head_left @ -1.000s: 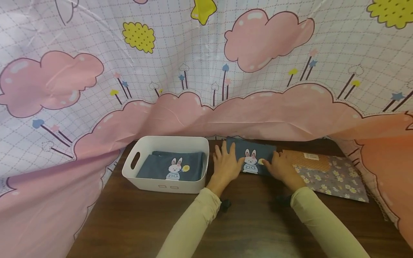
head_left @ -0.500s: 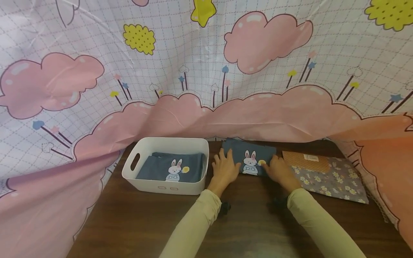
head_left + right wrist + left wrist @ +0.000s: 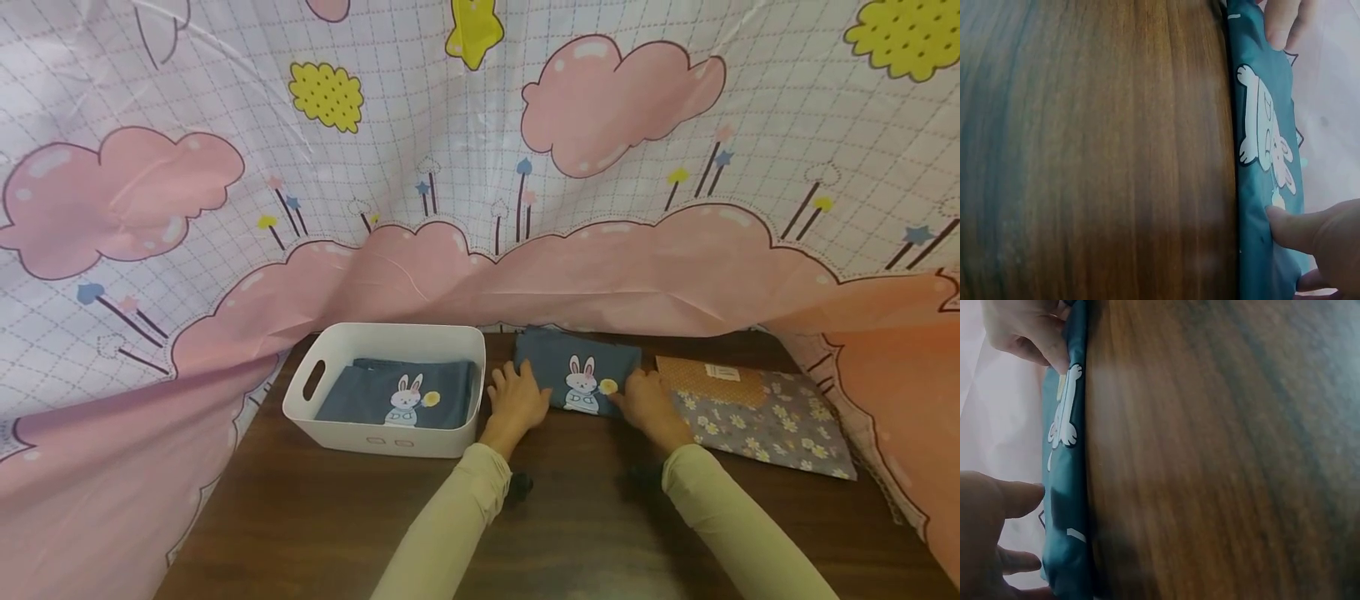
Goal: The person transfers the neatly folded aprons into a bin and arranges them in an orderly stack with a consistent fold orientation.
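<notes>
A folded dark blue cloth point(image 3: 545, 356) with a printed white rabbit and yellow flower lies on the wooden table. At its left edge rests my left hand point(image 3: 517, 408), fingers spread and a little bent, the thumb touching the fabric. My right hand point(image 3: 656, 408) grips the right end, its thumb on top near the flower and its fingers at the edge, partly hidden. In the right wrist view that thumb point(image 3: 1294, 228) presses on the cloth. To the left, a white plastic basket point(image 3: 408, 333) contains a similar folded blue cloth point(image 3: 352, 400) with the same rabbit.
Right of my right hand lies a flat grey floral cloth point(image 3: 780, 425) with a brown panel and a small label. Behind everything hangs a pink and white cloud-patterned curtain point(image 3: 585, 267), which also closes in both sides of the dark wooden table point(image 3: 570, 517).
My left hand has drawn back from the top of the folded cloth to its lower left edge. My right hand has shifted slightly left, its thumb staying by the flower.
</notes>
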A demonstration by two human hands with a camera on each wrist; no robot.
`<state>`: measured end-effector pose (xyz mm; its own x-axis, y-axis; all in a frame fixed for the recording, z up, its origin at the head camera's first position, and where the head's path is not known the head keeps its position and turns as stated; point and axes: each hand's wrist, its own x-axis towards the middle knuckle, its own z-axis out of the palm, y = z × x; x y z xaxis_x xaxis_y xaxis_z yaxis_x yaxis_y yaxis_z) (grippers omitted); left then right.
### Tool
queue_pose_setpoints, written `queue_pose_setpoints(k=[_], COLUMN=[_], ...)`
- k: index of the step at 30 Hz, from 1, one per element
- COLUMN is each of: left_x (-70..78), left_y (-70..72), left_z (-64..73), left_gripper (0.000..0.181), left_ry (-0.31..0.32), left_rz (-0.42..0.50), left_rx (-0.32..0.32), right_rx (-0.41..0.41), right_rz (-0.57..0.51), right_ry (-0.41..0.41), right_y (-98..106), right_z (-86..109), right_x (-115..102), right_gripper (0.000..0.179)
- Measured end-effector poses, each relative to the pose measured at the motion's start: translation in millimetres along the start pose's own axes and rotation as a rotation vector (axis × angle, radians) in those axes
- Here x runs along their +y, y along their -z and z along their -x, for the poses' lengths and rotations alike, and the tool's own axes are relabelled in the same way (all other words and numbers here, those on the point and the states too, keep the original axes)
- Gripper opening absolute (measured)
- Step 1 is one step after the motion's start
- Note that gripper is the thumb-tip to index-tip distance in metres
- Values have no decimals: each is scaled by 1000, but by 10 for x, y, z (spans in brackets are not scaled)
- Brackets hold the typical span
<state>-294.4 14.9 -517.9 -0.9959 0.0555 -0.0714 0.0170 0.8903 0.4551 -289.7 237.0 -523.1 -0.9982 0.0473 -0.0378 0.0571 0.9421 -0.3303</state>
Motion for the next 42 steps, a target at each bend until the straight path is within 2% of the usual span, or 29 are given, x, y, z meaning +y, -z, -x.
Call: queue_pose_setpoints(k=[9,14,21,28,34,37,42], left_x=[-32,-50,-83,-123,-111,-98,-90], left_y=[-40,-40,-16,-43,-42,-26,11], left_z=[-28,-57,-96,-125,-129,-128,-132], left_gripper=[74,70,54,52,54,55,55], left_ry=[33,40,44,50,70,94,89], left_rz=[-17,27,88,142,219,265,262], left_rx=[1,29,119,124,157,145,111], right_rx=[9,7,43,27,27,23,19], right_rz=[-67,-93,-120,-139,-179,-196,-215], right_ry=[-36,-63,-60,-58,-62,-70,-76], right_y=[-8,-5,-6,-12,-19,-18,-18], right_z=[-5,-18,-29,-43,-37,-32,-37], right_x=[5,-4,11,11,5,1,-3], right_gripper=[66,70,79,85,89,91,95])
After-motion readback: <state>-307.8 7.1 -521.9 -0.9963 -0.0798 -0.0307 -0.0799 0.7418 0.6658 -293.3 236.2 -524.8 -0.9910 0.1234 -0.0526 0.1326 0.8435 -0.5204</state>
